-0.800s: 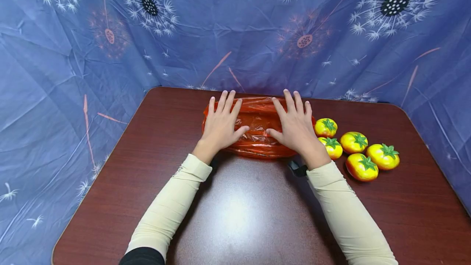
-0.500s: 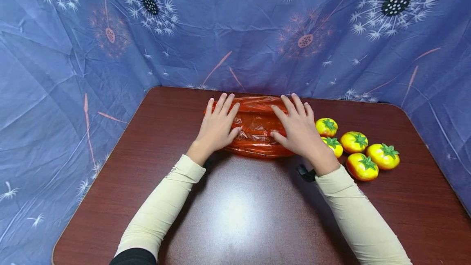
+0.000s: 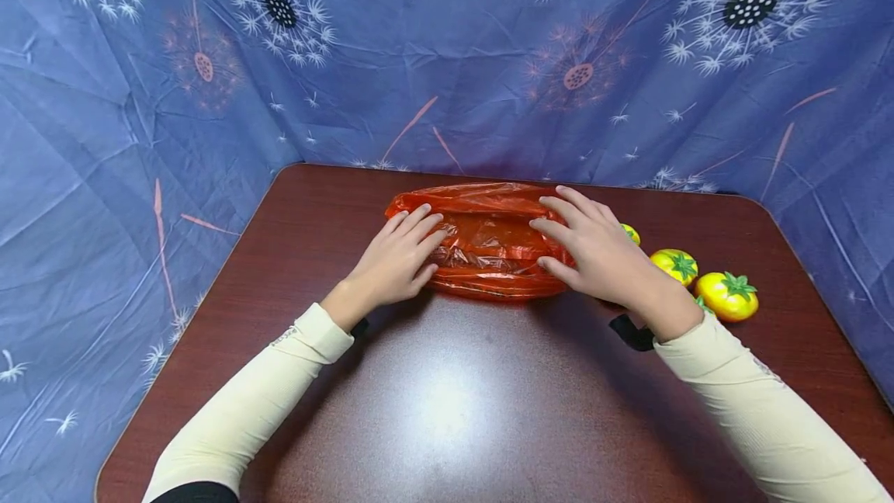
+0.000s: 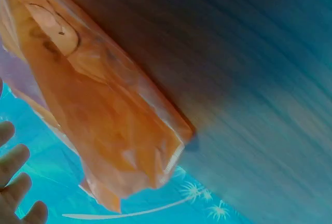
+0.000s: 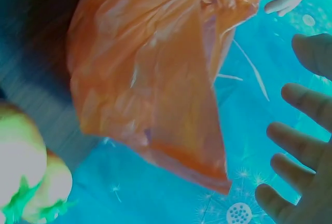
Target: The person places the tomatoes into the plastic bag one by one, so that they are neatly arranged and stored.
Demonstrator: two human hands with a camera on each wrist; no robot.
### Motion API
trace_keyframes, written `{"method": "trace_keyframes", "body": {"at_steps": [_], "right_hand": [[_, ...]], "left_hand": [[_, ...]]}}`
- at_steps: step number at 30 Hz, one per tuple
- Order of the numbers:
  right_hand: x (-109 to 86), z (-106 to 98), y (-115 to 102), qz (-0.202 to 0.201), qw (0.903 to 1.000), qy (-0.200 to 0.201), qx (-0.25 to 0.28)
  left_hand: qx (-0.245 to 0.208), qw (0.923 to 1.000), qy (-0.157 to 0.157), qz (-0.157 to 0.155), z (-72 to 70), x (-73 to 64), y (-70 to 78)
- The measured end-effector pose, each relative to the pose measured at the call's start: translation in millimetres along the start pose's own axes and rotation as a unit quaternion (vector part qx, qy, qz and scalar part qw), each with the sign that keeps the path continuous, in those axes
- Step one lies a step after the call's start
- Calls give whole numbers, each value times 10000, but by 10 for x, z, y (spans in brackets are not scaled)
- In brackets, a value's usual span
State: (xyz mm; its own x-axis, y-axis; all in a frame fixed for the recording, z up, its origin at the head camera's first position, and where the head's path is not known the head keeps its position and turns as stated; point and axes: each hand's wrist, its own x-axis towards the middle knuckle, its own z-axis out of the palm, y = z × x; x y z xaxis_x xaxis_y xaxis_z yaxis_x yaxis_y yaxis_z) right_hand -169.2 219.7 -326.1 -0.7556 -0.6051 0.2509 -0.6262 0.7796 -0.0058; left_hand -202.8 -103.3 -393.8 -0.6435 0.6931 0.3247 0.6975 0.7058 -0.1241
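A translucent red plastic bag (image 3: 492, 284) stands with its mouth spread on the table, near the far edge. My left hand (image 3: 387, 264) is at its left end, fingers loosely spread. At the right end is my right hand (image 3: 606, 256), its fingers relaxed and apart. Both wrist views show a gap between the fingers and the bag (image 5: 140, 79). Neither hand holds anything. Yellow-and-red fruits (image 3: 726, 297) with green leafy caps, like tomatoes or persimmons, lie right of the bag. My right hand and forearm partly hide several of them.
The brown tabletop (image 3: 447, 379) has a bright glare in the middle. A blue dandelion-print cloth (image 3: 447, 60) hangs close behind the far edge and along both sides. Black straps (image 3: 632, 332) show under the wrists.
Both hands have moved apart and outward from over the bag, left hand leftward, right hand rightward. The right hand now covers part of the fruits. The bag stays in place.
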Motion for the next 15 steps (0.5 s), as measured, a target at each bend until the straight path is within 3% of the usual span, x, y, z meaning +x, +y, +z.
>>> {"method": "trace_keyframes", "body": {"at_steps": [8, 11, 15], "right_hand": [[29, -15, 57, -130, 9985, -526, -112], [79, 7, 99, -264, 9974, -648, -162], [185, 36, 163, -471, 9954, -802, -214]], "left_hand": [[51, 9994, -167, 295, -18, -11, -154], [116, 9981, -314, 520, 3, 100, -197], [323, 9938, -734, 770, 45, 305, -226]]}}
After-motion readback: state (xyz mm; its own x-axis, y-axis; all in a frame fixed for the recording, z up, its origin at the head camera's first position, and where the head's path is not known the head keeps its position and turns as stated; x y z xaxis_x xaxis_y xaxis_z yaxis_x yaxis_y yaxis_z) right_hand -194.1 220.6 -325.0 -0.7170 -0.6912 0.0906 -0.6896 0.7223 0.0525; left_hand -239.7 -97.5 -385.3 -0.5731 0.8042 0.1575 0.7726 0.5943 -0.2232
